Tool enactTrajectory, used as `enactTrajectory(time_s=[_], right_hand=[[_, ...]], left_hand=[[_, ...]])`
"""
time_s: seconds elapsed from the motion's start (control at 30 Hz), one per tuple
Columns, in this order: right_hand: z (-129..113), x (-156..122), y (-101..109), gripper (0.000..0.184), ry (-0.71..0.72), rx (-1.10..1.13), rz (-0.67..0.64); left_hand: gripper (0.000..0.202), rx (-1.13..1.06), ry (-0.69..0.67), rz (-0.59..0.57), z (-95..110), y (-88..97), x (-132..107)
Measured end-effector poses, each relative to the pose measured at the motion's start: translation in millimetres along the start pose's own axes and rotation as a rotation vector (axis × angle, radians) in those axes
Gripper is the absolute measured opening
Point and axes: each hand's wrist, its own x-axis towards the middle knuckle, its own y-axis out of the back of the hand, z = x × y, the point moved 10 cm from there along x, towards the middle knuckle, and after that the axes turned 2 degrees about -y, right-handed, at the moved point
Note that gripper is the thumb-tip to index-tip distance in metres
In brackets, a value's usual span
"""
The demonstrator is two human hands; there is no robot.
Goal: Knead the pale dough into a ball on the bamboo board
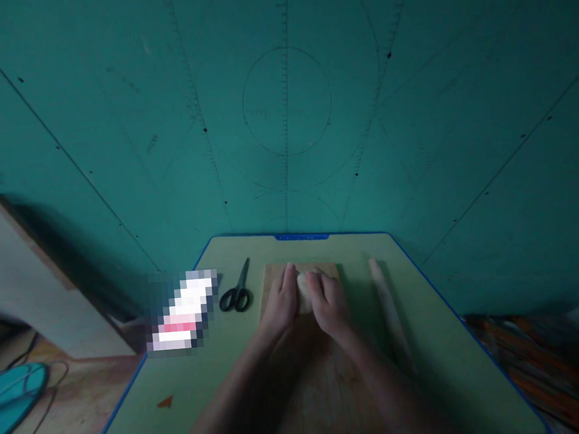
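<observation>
A pale lump of dough [303, 293] sits between my two hands near the far end of a wooden board [314, 402]. My left hand [282, 302] presses on its left side with the fingers together. On the opposite side, my right hand [328, 301] curls its fingers over the dough. Only a strip of the dough shows between the hands; the rest is hidden under them. To the right of the board lies a long pale rolling pin [389, 306]. Black-handled scissors [236, 295] rest to the left, blades pointing away from me.
The light tabletop [206, 377] has a blue rim. A pixelated bright object [184, 312] lies at its left edge, and a small orange scrap [166, 402] is nearer to me. Behind the table rises a green wall [286, 110]. A pale panel [39, 283] leans at left.
</observation>
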Motion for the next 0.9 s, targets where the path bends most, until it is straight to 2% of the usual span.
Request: enactTrajectory(time_s=[0.1, 0.2, 0.3, 0.37, 0.47, 0.57, 0.63, 0.77, 0.83, 0.9], right_hand=[[1, 1, 3, 0.029, -0.019, 0.087, 0.051], [0, -3, -3, 0.031, -0.016, 0.217, 0.044], [4, -4, -1, 0.03, -0.031, 0.308, 0.097], [14, -2, 4, 0.034, -0.117, 0.394, 0.148], [38, 1, 11, 0.039, -0.346, 0.569, 0.242], [48, 4, 12, 0.032, -0.489, 0.826, 0.291], [45, 7, 5, 0.028, -0.533, 1.014, 0.236], [31, 6, -15, 0.024, -0.589, 1.241, -0.008], [27, 4, -22, 0.026, -0.59, 1.233, -0.095], [28, 6, -18, 0.034, -0.54, 1.107, -0.085]], left_hand=[[0.038, 0.089, -0.173, 0.131, 9, 12.3, 1], [0.038, 0.116, -0.213, 0.073, 10, 5.5, -4], [0.034, 0.116, -0.268, -0.024, 17, -6.4, -13], [0.031, 0.105, -0.259, -0.078, 18, -13.5, -17], [0.029, 0.05, -0.241, -0.105, 14, -18.3, -17], [0.027, -0.007, -0.252, -0.099, 10, -17.7, -11], [0.028, -0.008, -0.251, -0.109, 7, -17.9, -5], [0.033, -0.041, -0.214, -0.102, 2, -14.5, 4], [0.035, -0.035, -0.203, -0.109, 1, -14.5, 6], [0.034, 0.011, -0.2, -0.13, -1, -17.2, 5]])
